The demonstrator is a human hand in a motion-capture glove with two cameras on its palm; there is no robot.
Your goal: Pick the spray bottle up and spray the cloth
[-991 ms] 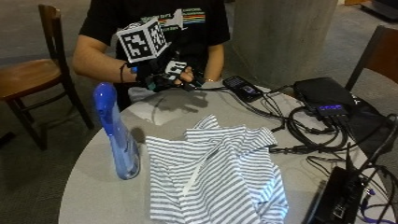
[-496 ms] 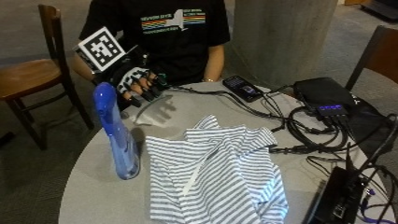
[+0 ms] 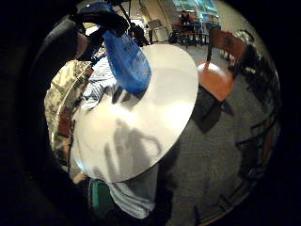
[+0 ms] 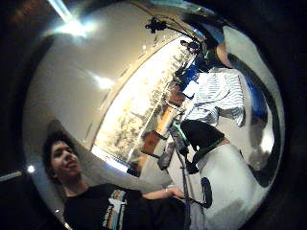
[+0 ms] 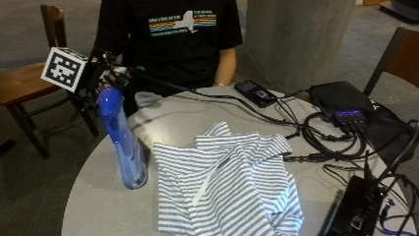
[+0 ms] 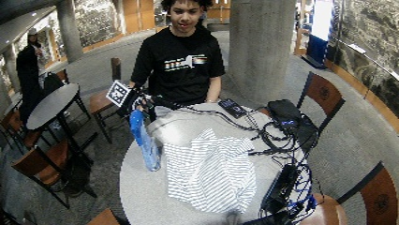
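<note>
Outside view: the gloved right hand (image 5: 104,76) has travelled from in front of the person's chest out to the left edge of the round desk (image 5: 98,196) and now sits just behind the blue head of the spray bottle (image 5: 124,142). A second ago it hung well clear of the bottle, nearer the middle of the desk's far rim; half a second ago it was already drifting left. The bottle itself has not shifted: it stands upright near the left edge, its clear blue body on the desk top, just left of the striped cloth (image 5: 229,191), which lies crumpled and spread across the middle. Whether the fingers have curled round the bottle's neck or only hover against it, I cannot tell; the hand is partly masked and dark. The little-finger palm view shows the bottle (image 3: 124,61) very close to the palm, with the cloth (image 3: 101,82) beyond it, which fits a reach that is arriving, though closeness alone does not prove a hold.

My reading is that the approach is all but done and the grasp is the step in hand; nothing has been lifted and no spraying has begun. The phone (image 5: 255,92) and the tangle of cables (image 5: 314,132) lie far right of the cloth.
</note>
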